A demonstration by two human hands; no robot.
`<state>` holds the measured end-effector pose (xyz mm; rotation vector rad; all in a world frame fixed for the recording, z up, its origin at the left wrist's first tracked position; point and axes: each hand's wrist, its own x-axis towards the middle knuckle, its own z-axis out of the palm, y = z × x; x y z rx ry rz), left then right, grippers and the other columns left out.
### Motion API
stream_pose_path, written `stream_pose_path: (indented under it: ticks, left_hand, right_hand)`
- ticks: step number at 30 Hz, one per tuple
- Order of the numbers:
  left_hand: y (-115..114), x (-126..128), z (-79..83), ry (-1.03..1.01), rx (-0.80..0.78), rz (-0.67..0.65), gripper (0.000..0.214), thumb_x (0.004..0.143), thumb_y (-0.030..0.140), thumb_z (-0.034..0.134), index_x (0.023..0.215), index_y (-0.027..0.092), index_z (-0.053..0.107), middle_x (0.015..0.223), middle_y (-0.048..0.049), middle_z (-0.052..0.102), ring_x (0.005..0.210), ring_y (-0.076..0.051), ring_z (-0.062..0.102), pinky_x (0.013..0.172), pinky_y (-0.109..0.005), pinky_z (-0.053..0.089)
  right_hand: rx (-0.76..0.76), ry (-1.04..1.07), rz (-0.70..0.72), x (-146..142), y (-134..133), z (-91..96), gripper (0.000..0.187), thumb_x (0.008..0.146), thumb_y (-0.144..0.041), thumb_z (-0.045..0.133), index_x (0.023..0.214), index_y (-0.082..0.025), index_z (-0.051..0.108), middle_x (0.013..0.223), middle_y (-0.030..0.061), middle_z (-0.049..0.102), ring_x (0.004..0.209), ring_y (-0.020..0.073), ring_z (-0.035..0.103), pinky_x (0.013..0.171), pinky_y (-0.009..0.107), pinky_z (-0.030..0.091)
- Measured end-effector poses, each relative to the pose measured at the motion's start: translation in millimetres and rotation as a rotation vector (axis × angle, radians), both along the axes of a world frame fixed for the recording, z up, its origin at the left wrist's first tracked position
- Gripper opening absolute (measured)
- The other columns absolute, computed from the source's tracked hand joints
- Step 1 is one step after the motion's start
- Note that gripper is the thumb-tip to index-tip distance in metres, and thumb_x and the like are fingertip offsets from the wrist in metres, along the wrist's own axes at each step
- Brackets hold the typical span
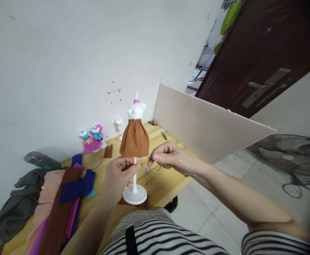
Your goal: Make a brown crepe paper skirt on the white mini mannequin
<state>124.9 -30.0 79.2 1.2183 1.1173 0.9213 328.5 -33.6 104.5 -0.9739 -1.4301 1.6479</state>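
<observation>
A small brown gathered skirt (pixel 135 138) is fitted on a white doll-sized dress form (pixel 136 112) with a pink neck. The form stands upright on a white pole with a round base (pixel 135 195). My right hand (pixel 167 156) is closed in a pinch on a thin, straight, needle-like piece (pixel 144 157), which runs along the skirt's hem towards the pole. Just below the hem, beside the pole, my left hand (pixel 121 171) has its thumb and fingers pinched together. What they hold, if anything, is hidden.
Cloth strips, including a navy one (pixel 76 187), cover the wooden table's (pixel 168 177) left part. Further back are a bottle (pixel 42 159), small dressed forms (pixel 92 140) and thread snips (pixel 163 135). A white panel (pixel 205 120) borders the right side; a fan (pixel 290 156) stands beyond.
</observation>
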Motion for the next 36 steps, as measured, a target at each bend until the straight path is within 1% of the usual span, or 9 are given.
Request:
stream_pose_path:
  ticks: [4,12,19,24,27,32,36]
  left_hand:
    - [0.7,0.4,-1.3,-0.007,0.003,0.008,0.019,0.064,0.029,0.072,0.068,0.014,0.062,0.048,0.0054,0.055,0.029,-0.003,0.040,0.030,-0.015,0.032]
    - [1.1,0.2,-0.8,-0.006,0.001,-0.003,0.018,0.065,0.029,0.072,0.067,0.014,0.062,0.050,0.0050,0.056,0.030,-0.003,0.041,0.031,-0.014,0.033]
    - [2.8,0.6,-3.4,-0.016,-0.001,-0.005,0.019,0.065,0.030,0.073,0.067,0.014,0.062,0.050,0.0048,0.056,0.030,-0.003,0.041,0.030,-0.014,0.032]
    - [3.5,-0.1,-4.7,-0.017,0.002,-0.005,0.019,0.065,0.030,0.073,0.068,0.014,0.063,0.050,0.0047,0.056,0.030,-0.003,0.041,0.030,-0.014,0.032]
    - [2.8,-1.3,-4.4,-0.010,0.003,-0.010,0.018,0.066,0.030,0.072,0.068,0.014,0.063,0.050,0.0048,0.056,0.030,-0.003,0.041,0.030,-0.014,0.032]
    - [2.2,-1.1,-1.0,0.007,-0.001,-0.012,0.017,0.065,0.028,0.072,0.067,0.014,0.062,0.050,0.0050,0.056,0.030,-0.003,0.040,0.030,-0.014,0.031]
    - [2.8,-0.2,-0.7,0.012,-0.001,0.001,0.017,0.064,0.027,0.073,0.068,0.014,0.063,0.051,0.0046,0.057,0.030,-0.003,0.041,0.030,-0.014,0.030]
  right_hand:
    - [-0.010,0.004,-0.011,-0.1,1.1,-2.0,0.046,0.073,-0.054,0.068,0.073,-0.008,0.070,0.040,-0.0106,0.028,0.039,0.0032,0.017,0.039,0.022,0.009]
    - [-0.020,0.028,-0.004,0.3,3.1,-7.2,0.043,0.075,-0.052,0.067,0.073,-0.009,0.070,0.040,-0.0105,0.028,0.039,0.0033,0.018,0.039,0.022,0.010]
    - [-0.021,0.034,-0.011,-0.5,3.2,-6.2,0.043,0.074,-0.052,0.068,0.071,-0.009,0.070,0.039,-0.0105,0.028,0.039,0.0031,0.017,0.038,0.021,0.010]
    - [-0.007,-0.002,-0.019,0.2,3.6,-6.1,0.043,0.074,-0.053,0.068,0.070,-0.009,0.070,0.038,-0.0107,0.028,0.038,0.0032,0.018,0.038,0.022,0.010]
    - [0.018,-0.044,-0.022,1.8,3.1,-4.3,0.043,0.074,-0.052,0.068,0.071,-0.009,0.070,0.039,-0.0106,0.028,0.039,0.0033,0.018,0.038,0.022,0.010]
    - [0.088,-0.094,-0.026,4.8,0.6,4.6,0.041,0.075,-0.049,0.068,0.073,-0.008,0.071,0.043,-0.0095,0.030,0.042,0.0038,0.020,0.039,0.022,0.011]
    - [0.089,-0.105,-0.031,6.0,0.2,7.1,0.042,0.075,-0.050,0.067,0.074,-0.008,0.071,0.044,-0.0096,0.029,0.042,0.0041,0.020,0.040,0.022,0.012]
